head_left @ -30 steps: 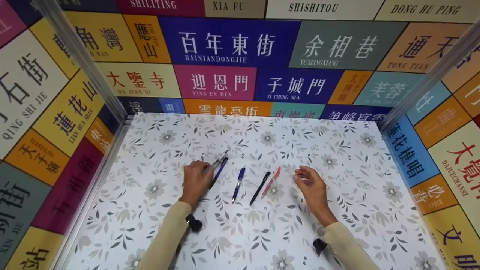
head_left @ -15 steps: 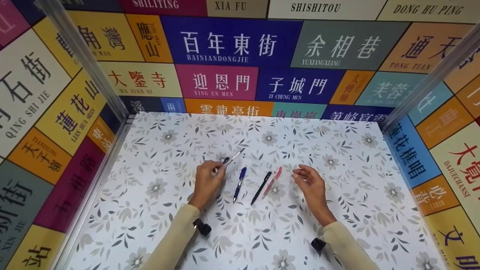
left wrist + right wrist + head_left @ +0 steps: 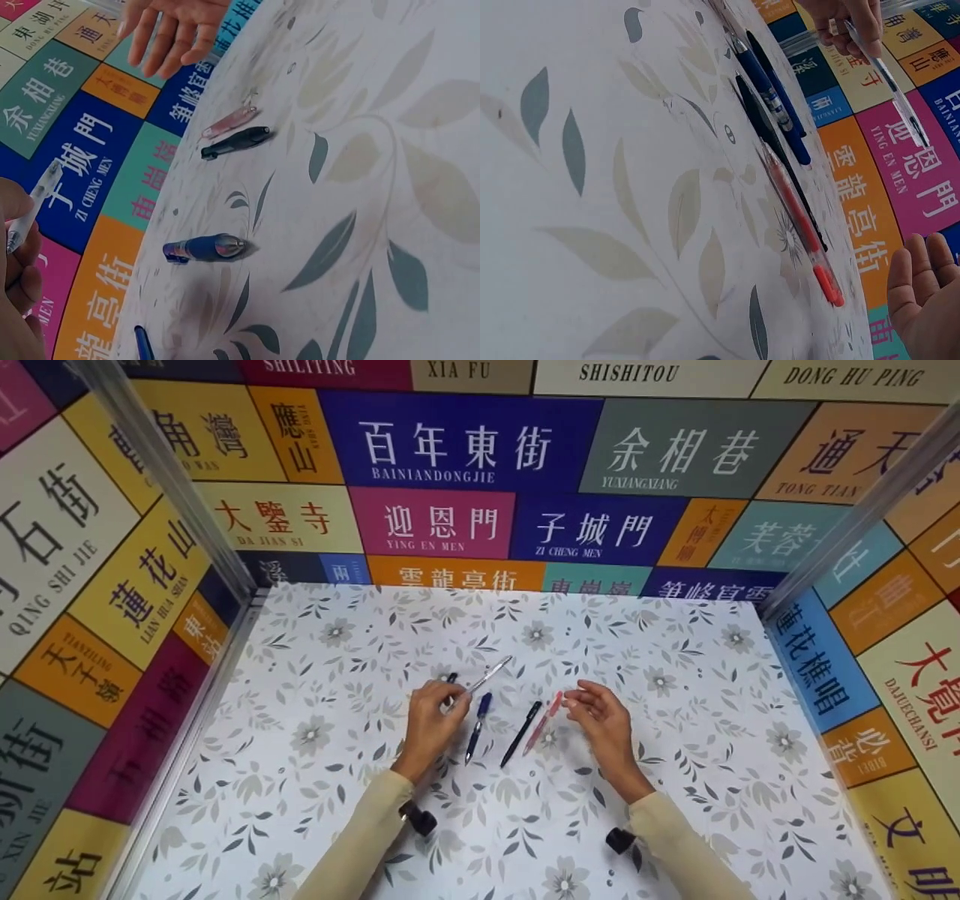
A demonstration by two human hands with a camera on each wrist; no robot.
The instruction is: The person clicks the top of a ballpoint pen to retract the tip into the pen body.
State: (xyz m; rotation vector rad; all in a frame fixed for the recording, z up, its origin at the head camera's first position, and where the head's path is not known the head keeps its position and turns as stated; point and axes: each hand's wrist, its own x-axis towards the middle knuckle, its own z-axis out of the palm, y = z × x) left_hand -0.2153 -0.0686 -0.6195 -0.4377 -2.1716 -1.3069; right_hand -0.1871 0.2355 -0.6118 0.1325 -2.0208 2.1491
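Observation:
My left hand (image 3: 433,724) pinches a clear pen (image 3: 493,672) above the table, its free end pointing up and to the right. In the left wrist view, thumb and fingers grip that clear pen (image 3: 34,206). My right hand (image 3: 606,731) holds nothing; its relaxed fingers are beside the top of a pink pen (image 3: 541,724), and I cannot tell whether they touch. To that pen's left lies a black pen (image 3: 520,735), then a blue pen (image 3: 478,729). Another dark pen (image 3: 452,678) is mostly hidden behind my left hand.
A white tablecloth with grey flowers and leaves (image 3: 360,802) covers the table. Panels with coloured name signs (image 3: 465,450) stand behind it and on both sides, with metal posts (image 3: 180,487) at the corners. A dark wrist camera (image 3: 619,840) sits at each wrist.
The left hand has moved right with the clear pen, away from the leftmost dark pen. The right hand has shifted left, closer to the pink pen. The pens on the table stay put.

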